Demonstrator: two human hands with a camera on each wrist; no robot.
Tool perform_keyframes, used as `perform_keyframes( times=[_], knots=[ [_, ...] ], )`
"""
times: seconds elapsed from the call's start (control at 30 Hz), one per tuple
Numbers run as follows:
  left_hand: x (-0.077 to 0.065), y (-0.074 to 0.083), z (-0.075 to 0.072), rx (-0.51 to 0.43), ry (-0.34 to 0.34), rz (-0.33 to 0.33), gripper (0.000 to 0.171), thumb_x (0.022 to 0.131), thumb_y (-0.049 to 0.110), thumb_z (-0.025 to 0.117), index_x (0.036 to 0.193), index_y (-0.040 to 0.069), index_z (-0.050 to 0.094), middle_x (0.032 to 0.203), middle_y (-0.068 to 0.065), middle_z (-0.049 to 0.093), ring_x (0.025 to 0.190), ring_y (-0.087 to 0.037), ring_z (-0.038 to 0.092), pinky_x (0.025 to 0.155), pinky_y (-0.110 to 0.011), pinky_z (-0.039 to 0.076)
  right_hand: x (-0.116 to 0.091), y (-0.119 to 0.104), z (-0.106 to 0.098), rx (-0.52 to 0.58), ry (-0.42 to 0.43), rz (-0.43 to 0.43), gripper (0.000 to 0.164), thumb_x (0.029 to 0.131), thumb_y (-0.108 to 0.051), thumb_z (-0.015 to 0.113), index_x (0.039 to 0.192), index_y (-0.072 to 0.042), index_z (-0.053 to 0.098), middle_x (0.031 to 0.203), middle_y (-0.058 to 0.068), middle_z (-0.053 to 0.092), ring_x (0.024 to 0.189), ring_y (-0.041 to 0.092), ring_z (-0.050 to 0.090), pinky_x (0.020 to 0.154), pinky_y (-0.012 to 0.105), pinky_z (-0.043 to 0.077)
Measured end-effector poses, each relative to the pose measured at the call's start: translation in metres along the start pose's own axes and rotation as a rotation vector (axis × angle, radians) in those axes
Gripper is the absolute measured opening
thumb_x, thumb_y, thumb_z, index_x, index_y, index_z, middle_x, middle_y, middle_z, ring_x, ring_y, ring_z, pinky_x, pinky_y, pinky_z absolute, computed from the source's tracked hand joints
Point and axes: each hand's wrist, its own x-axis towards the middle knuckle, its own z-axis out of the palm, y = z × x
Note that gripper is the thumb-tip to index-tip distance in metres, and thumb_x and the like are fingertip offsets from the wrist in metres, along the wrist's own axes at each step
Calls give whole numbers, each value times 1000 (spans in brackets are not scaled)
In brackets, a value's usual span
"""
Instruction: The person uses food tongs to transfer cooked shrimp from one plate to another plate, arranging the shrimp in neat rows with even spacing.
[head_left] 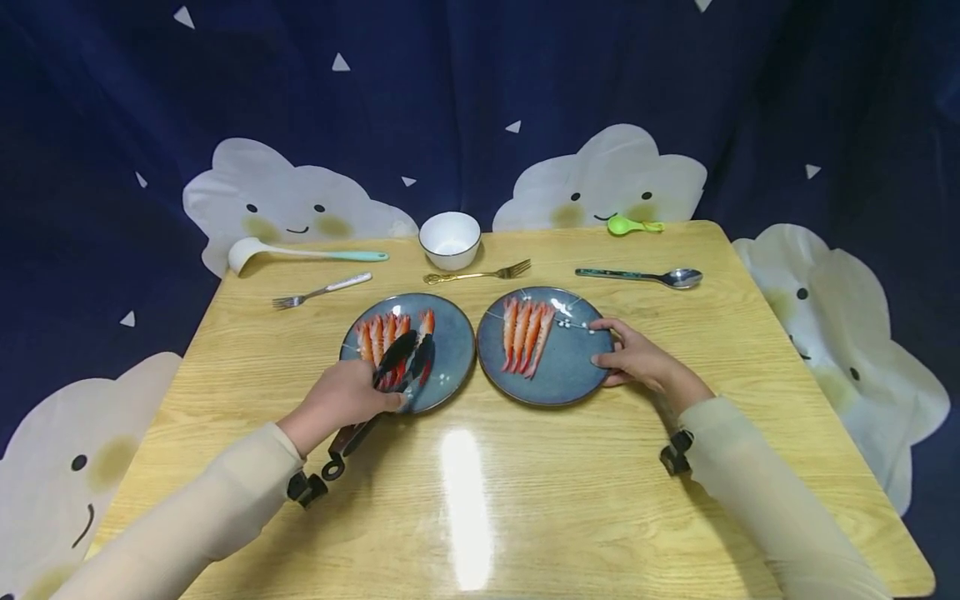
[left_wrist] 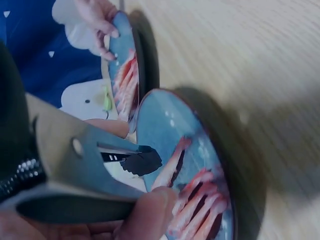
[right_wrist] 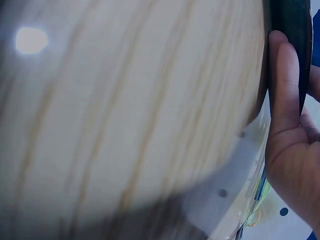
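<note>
My left hand point(head_left: 348, 392) grips a pair of black-tipped metal tongs point(left_wrist: 70, 145). Their tips hang over the left blue plate point(head_left: 453, 350), where several red-and-white shrimp point(head_left: 378, 333) lie side by side. A single shrimp point(head_left: 427, 323) lies a little to their right, close to the tongs' tips; whether they touch it I cannot tell. At the right blue plate point(head_left: 577, 358), my right hand point(head_left: 633, 358) pinches the right rim, with fingers above and below it. Several shrimp point(head_left: 517, 333) lie in a row on that plate's left half.
Behind the plates are a white bowl point(head_left: 450, 240), a gold fork point(head_left: 480, 273) and a spoon point(head_left: 678, 278). A ladle point(head_left: 300, 253) and a silver fork point(head_left: 322, 292) lie at the back left. A green measuring spoon point(head_left: 621, 225) is at the table's point(head_left: 562, 500) far edge.
</note>
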Motion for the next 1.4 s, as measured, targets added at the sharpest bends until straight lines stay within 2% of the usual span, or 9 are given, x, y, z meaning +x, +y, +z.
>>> perform_keyframes(
  times=[0.1, 0.3, 0.57, 0.73, 0.83, 0.97, 1.07, 1.23, 1.4],
  knots=[
    [1, -1, -4, -45, -7, -22, 43, 72, 44, 66, 56, 11, 42, 45, 1, 32, 36, -13, 34, 40, -29, 33, -1, -2, 0, 0, 0, -2, 64, 81, -5, 60, 132, -19, 24, 98, 21, 41, 69, 24, 60, 57, 38, 49],
    [10, -2, -4, -88, -46, -6, 47, 71, 45, 66, 54, 13, 37, 45, 3, 27, 36, -12, 31, 39, -28, 32, -2, -3, 0, 6, 6, -9, 61, 82, -2, 57, 131, -19, 24, 101, 22, 41, 68, 24, 60, 57, 38, 49],
    [14, -9, -5, -174, -100, -13, 51, 70, 48, 65, 54, 14, 31, 47, 4, 23, 40, -12, 23, 40, -27, 26, -1, -1, 2, 5, -9, -5, 61, 83, -3, 57, 132, -18, 24, 101, 22, 40, 70, 25, 59, 59, 39, 49],
    [13, -13, -12, -208, -124, -53, 49, 70, 53, 63, 68, 8, 44, 61, -2, 37, 50, -15, 35, 45, -29, 32, -1, -1, 0, 3, -3, -6, 62, 82, -3, 58, 132, -18, 24, 98, 22, 41, 69, 25, 60, 57, 38, 49],
    [11, -13, -15, -222, -134, -53, 51, 70, 54, 63, 77, 5, 49, 71, -6, 43, 57, -17, 41, 48, -30, 35, -1, -1, 0, 4, -8, -9, 62, 82, -3, 58, 132, -18, 24, 99, 22, 41, 69, 25, 60, 57, 39, 49],
    [10, -12, -16, -256, -154, -62, 48, 70, 52, 64, 65, 9, 43, 59, -2, 35, 48, -15, 35, 46, -30, 34, 0, 0, 1, 1, -7, -11, 62, 82, -3, 58, 132, -18, 24, 101, 22, 42, 69, 24, 60, 57, 39, 49],
    [11, -14, -16, -290, -165, -70, 47, 72, 49, 64, 65, 9, 40, 61, -3, 35, 48, -15, 35, 45, -30, 35, 0, 0, 1, 3, -1, -11, 62, 82, -3, 58, 132, -19, 25, 101, 21, 42, 69, 24, 60, 56, 38, 49],
    [15, -22, -16, -410, -216, -79, 48, 72, 45, 65, 85, 2, 50, 79, -11, 50, 58, -20, 51, 50, -34, 44, -1, 0, 2, 0, 5, -13, 61, 82, -3, 58, 131, -20, 25, 101, 20, 42, 68, 24, 60, 56, 38, 49],
    [16, -27, -18, -541, -277, -103, 46, 73, 41, 66, 88, 0, 52, 75, -11, 54, 59, -25, 59, 53, -35, 47, -1, 0, 1, -7, 0, -12, 61, 83, -3, 57, 132, -19, 24, 102, 21, 41, 70, 24, 60, 58, 39, 49]
  ],
)
